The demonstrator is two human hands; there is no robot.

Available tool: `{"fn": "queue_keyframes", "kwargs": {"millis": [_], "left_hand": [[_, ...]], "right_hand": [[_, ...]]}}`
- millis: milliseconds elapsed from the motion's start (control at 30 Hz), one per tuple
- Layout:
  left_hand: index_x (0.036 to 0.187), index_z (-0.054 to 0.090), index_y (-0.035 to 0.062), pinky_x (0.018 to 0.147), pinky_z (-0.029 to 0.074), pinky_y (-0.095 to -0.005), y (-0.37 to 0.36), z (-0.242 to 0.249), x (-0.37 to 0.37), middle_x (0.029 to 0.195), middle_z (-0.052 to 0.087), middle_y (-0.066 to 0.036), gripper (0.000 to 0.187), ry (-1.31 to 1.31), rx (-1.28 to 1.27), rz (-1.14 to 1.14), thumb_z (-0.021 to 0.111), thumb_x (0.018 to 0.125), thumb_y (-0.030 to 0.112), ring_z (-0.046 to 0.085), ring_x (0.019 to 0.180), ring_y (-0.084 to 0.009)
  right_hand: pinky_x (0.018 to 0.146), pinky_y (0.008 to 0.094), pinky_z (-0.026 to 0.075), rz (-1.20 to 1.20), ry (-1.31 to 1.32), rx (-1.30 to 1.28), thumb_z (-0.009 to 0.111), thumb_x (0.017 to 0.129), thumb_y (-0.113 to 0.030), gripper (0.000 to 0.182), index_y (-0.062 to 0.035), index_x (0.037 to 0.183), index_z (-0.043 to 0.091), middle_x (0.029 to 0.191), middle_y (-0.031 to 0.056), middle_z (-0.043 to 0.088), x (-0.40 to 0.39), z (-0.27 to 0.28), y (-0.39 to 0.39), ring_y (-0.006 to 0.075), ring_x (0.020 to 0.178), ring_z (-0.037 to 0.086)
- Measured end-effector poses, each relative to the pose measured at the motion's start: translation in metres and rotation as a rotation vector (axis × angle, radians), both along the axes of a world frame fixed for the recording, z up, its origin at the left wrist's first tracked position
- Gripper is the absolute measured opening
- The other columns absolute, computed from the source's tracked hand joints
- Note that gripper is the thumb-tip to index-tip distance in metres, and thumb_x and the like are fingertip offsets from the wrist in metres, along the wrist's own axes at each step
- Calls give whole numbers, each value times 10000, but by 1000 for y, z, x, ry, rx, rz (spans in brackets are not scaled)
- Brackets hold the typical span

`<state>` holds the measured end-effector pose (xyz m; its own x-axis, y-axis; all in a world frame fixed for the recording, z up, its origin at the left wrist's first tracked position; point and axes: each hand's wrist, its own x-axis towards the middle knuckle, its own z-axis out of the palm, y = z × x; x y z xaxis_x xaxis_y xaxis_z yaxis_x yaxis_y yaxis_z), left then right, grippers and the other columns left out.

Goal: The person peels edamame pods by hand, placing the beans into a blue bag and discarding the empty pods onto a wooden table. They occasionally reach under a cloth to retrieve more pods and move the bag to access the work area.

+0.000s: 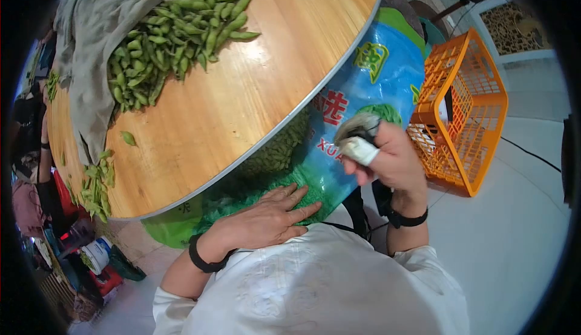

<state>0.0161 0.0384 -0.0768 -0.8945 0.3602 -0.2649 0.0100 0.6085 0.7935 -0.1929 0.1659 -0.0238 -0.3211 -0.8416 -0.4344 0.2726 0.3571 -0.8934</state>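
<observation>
While the left hand [266, 217] lies spread flat on the printed sack [357, 93], the right hand [390, 159], at 3 o'clock, pinches its bunched mouth [357, 130] below the desk [254, 87] of edamame pods [175, 38].

- The round wooden bench [242, 93] with a metal rim fills the upper left of the frame.
- A grey cloth [97, 26] lies on it at upper left.
- A heap of green pods [175, 32] lies partly on the cloth.
- A single pod [128, 137] lies alone below the heap.
- A small pile of pods [97, 183] lies near the lower left rim.
- The white floor [514, 226] at right carries an orange basket [466, 111].
</observation>
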Motion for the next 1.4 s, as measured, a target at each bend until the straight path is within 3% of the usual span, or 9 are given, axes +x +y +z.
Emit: {"fn": "queue_keyframes", "kwargs": {"millis": [167,233,367,567,767,1000,1200,1267,1400], "left_hand": [[1342,350,41,1055,204,-529,-2,5,2,1372,295,-290,545,-68,34,-39,394,928,393,274,1270,-465],[1330,366,51,1052,215,-522,1,4,6,1366,320,-263,530,-80,6,4,415,924,389,291,1268,-441],[1292,400,48,1046,214,-532,-2,5,10,1359,363,-216,509,-139,7,59,429,922,397,319,1271,-379],[998,596,29,697,475,-394,-34,64,42,856,605,-140,262,101,53,366,591,812,214,587,819,-323],[828,594,51,630,464,-343,-126,104,86,775,551,-94,111,516,-612,1019,601,717,47,571,769,-281],[775,570,43,694,452,-362,-171,79,90,860,546,-138,65,632,-738,772,563,715,20,536,845,-304],[768,561,36,710,430,-370,-150,122,106,783,498,-132,73,-143,-1322,905,517,709,30,495,864,-273],[797,547,32,690,428,-353,-155,122,90,791,481,-123,96,281,-975,743,530,704,47,481,861,-266],[850,529,36,687,428,-340,-163,109,42,832,469,-118,148,554,-987,628,539,704,61,474,857,-257]], "right_hand": [[547,402,467,816,876,145,542,833,-207,234,25,815,563,667,203,591,25,-60,-5,353,599,592],[609,471,446,788,786,229,551,805,-238,270,30,777,555,712,274,559,27,-72,-6,453,689,549],[612,470,449,865,854,226,564,802,-219,247,26,783,562,701,261,567,26,-66,-14,431,685,561],[612,479,442,714,932,19,564,819,-215,239,19,774,541,722,250,574,53,-59,-37,423,687,561],[610,477,448,981,1048,5,561,814,-200,210,6,779,547,711,235,578,56,-64,-34,411,669,567],[571,446,440,696,1108,48,579,809,-179,190,6,776,551,677,220,567,52,-39,-37,402,652,564],[546,406,438,631,1004,9,580,815,-143,138,-9,843,562,676,210,570,52,-17,-34,385,633,564],[563,459,442,583,948,52,572,830,-203,196,-10,799,554,645,215,562,56,-13,-37,402,629,558],[553,456,441,571,992,-54,576,831,-200,189,-13,815,552,656,217,564,65,-2,-48,402,632,561]]}}
